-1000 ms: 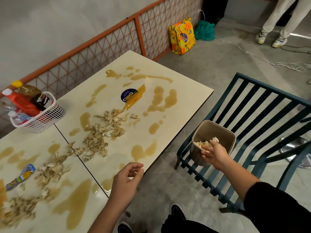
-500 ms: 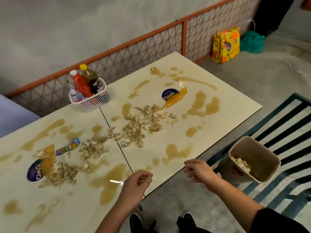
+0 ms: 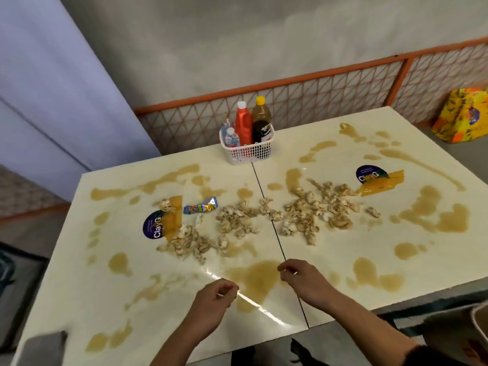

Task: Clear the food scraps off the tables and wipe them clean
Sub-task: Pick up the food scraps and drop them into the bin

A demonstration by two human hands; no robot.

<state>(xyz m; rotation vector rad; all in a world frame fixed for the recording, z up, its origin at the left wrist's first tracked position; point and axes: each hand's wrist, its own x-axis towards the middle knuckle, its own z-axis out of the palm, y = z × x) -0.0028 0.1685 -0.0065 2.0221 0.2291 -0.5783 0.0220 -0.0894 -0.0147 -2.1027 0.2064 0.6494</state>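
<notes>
Two cream tables stand pushed together, the left table (image 3: 79, 273) and the right table (image 3: 396, 283). Pale food scraps (image 3: 311, 210) lie in a band across both, with brown sauce puddles (image 3: 261, 276) all over. A small blue snack wrapper (image 3: 200, 206) and two ClayG wrappers, one at left (image 3: 155, 227) and one at right (image 3: 369, 175), lie among the scraps. My left hand (image 3: 211, 305) hovers over the near edge with fingers loosely curled, holding nothing. My right hand (image 3: 303, 280) hovers beside it above the seam, fingers loosely curled and empty.
A white basket (image 3: 248, 151) with sauce bottles and a water bottle stands at the far edge on the seam. An orange mesh fence (image 3: 330, 101) runs behind. A yellow bag (image 3: 462, 114) sits on the floor at far right. The bin's rim (image 3: 480, 323) shows at the right edge.
My right hand left the bin on the chair and came back over the table. The view swung left, now facing both tables squarely. My left hand stayed near the front edge.
</notes>
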